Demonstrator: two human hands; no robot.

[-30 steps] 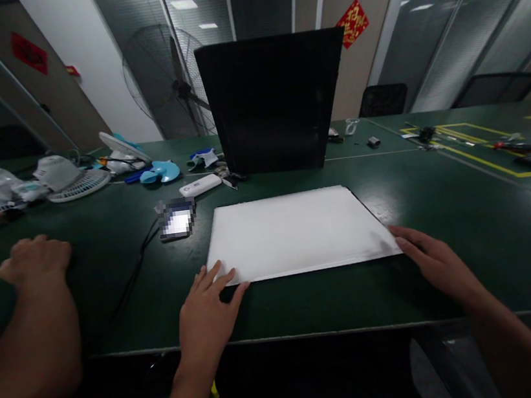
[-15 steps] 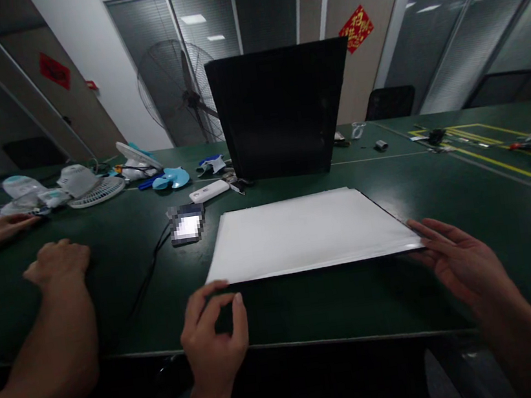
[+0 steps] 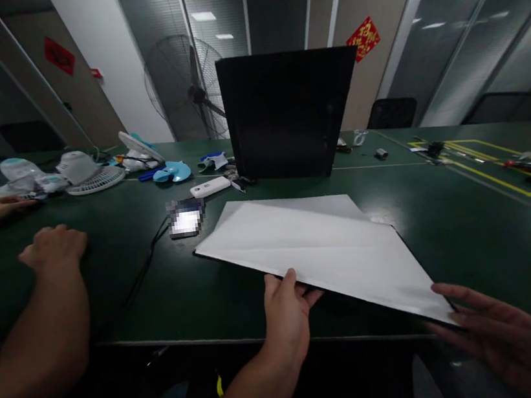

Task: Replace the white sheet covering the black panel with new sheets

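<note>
A thin white panel (image 3: 323, 263) with a dark edge is tilted and turned, its right corner nearest me. My left hand (image 3: 288, 313) grips the middle of its near edge, thumb on top and fingers underneath. At the right corner, my right hand (image 3: 488, 326) holds the panel between fingers above and below; part of this hand is blurred. Under the panel's far side, a second white sheet (image 3: 337, 202) shows on the green table (image 3: 162, 304). Behind them stands a large black upright panel (image 3: 291, 114).
At the left are another person's forearm and fist (image 3: 55, 253), with a further hand (image 3: 3, 211) beyond. A phone-like device with a blurred screen (image 3: 186, 219), a white stick-like device (image 3: 210, 187) and fan parts (image 3: 96, 179) lie left. Tools (image 3: 528, 166) lie far right.
My left hand has moved right from the left corner and taken hold of the near edge. The panel has turned, its right corner coming toward me, uncovering a white sheet beneath.
</note>
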